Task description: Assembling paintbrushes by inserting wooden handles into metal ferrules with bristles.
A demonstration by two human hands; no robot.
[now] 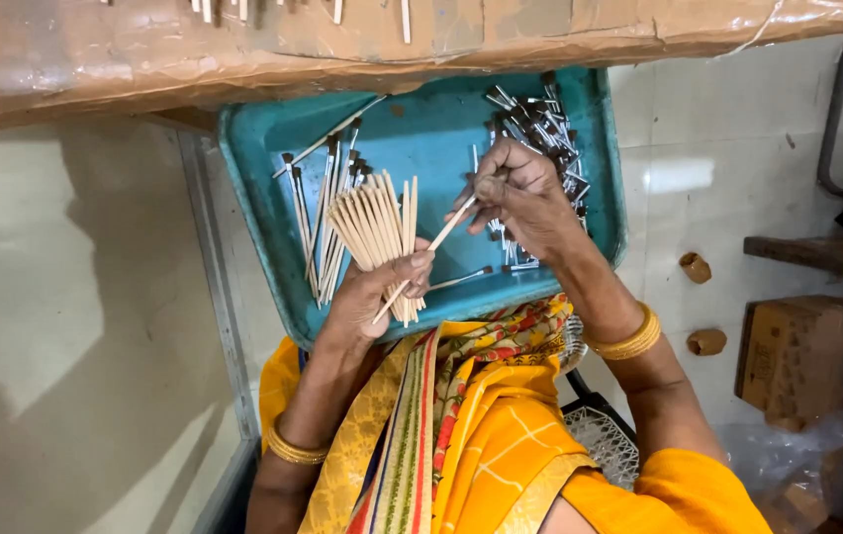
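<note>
While the left hand clamped a fan of pale wooden sticks over the teal plastic tray, the right hand pinched one stick; a brown cardboard box sat at right.

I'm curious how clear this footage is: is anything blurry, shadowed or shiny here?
Head view: the fanned sticks in the left hand look sharp; a broad shadow darkens the wall at left; glare whitens a floor tile; the right edge is dim.
</note>
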